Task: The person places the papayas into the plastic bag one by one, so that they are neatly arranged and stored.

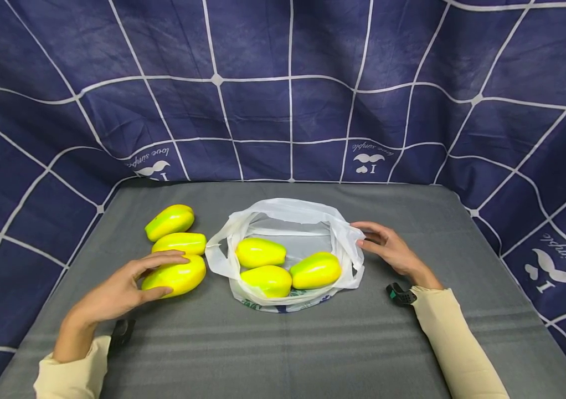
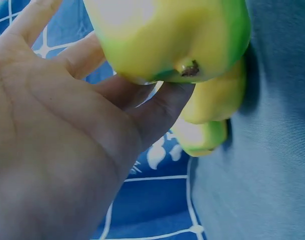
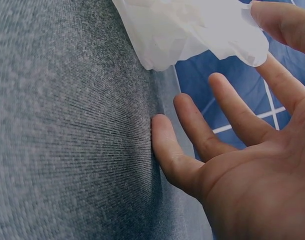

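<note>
My left hand [image 1: 123, 285] grips a yellow-green papaya [image 1: 181, 276], thumb on its near side and fingers over the far side. Its stem end, with a small brown stub, faces the left wrist view. Just behind lie a second papaya [image 1: 179, 243] and a third papaya [image 1: 170, 221]. A white plastic bag [image 1: 295, 209] stands with its mouth spread, and several papayas [image 1: 315, 270] are inside. At the bag's right edge, my right hand [image 1: 396, 252] pinches the thin plastic between thumb and index finger; the other fingers [image 3: 192, 120] extend below it.
Grey cloth [image 1: 283, 354] covers the table. A dark blue curtain [image 1: 263, 111] with white grid lines rises at the back and both sides. A loop handle of the bag hangs on its left, close to the papayas.
</note>
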`<state>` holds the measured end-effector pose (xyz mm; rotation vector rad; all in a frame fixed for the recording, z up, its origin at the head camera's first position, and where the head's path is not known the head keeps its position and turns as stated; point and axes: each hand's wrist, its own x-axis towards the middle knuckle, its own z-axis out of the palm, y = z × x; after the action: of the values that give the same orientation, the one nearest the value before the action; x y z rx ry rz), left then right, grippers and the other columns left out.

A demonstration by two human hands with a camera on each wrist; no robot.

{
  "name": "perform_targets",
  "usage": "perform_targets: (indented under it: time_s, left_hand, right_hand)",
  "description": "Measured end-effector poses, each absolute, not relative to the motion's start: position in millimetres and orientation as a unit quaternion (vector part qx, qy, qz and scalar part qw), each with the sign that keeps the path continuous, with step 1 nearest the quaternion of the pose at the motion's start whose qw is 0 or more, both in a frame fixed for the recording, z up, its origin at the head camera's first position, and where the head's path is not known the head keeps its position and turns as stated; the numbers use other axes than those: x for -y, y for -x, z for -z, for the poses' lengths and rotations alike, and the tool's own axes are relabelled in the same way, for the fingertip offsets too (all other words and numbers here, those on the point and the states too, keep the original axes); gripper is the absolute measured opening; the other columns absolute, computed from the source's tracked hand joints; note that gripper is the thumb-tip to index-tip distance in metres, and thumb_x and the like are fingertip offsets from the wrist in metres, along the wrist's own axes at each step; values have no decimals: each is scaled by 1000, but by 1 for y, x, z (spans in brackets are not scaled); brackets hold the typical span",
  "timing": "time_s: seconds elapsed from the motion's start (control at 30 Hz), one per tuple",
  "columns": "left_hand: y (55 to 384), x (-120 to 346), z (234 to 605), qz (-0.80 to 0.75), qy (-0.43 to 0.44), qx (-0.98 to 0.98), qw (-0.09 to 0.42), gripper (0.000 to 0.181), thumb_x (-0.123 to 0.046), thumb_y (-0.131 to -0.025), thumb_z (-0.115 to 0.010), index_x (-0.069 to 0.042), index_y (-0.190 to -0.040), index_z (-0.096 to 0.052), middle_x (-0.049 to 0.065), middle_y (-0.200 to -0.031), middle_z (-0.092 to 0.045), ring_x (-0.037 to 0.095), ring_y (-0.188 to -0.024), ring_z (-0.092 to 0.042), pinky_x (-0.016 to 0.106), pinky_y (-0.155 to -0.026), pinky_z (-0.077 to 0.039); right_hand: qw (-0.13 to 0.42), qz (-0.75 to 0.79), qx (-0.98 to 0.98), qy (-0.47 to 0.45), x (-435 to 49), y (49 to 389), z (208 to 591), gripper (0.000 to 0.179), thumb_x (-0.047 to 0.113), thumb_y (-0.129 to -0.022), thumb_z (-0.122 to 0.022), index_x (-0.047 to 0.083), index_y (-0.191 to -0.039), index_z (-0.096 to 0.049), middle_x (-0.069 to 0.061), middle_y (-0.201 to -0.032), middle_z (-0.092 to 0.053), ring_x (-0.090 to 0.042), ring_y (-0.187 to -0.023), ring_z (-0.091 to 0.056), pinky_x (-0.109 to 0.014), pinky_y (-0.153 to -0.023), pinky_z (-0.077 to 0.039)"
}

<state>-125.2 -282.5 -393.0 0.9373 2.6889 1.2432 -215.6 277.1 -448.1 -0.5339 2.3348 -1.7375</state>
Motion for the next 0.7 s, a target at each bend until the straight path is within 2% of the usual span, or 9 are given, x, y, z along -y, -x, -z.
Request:
perform_targets:
  time_s: [0.2, 0.3, 0.43, 0.7]
  left_hand:
    - [128, 280, 378, -388, -327, -862, -7, 62, -2, -79, -81, -13, -137, -60, -8, -138, -61, -10, -130, -46, 5, -103, -32]
    - [132, 277, 371, -383, -342, -858, -12, 63, 0, -79, -82, -14, -136, -61, -6, -139, -60, -9, -131, -45, 5, -105, -31]
    - [136, 271, 359, -378, -359, -853, -9, 63, 1, -79, -81, -13, -137, -60, -1, -141, -58, -7, -133, -43, 6, -106, -30]
    - [150, 250, 335, -367, -357, -859, 7, 61, -5, -84, -80, -20, -139, -59, 2, -144, -55, -2, -137, -39, 6, -106, -30]
  right_hand:
    - [93, 590, -780, 185, -278, 216, 449, 49, 11, -95, -68, 2, -141, -53, -14, -142, -55, -8, -117, -62, -19, -95, -50]
    - [94, 588, -783, 182, -278, 216, 450, 49, 11, -95, -68, 3, -141, -54, -14, -143, -55, -8, -117, -62, -18, -95, -50]
    - [93, 587, -783, 181, -278, 216, 451, 49, 12, -95, -69, 4, -141, -54, -14, -143, -55, -8, -117, -62, -19, -95, -50]
    - [95, 586, -784, 179, -278, 216, 450, 49, 12, -95, -69, 4, -142, -54, -13, -143, -55, -7, -117, -62, -19, -95, -50]
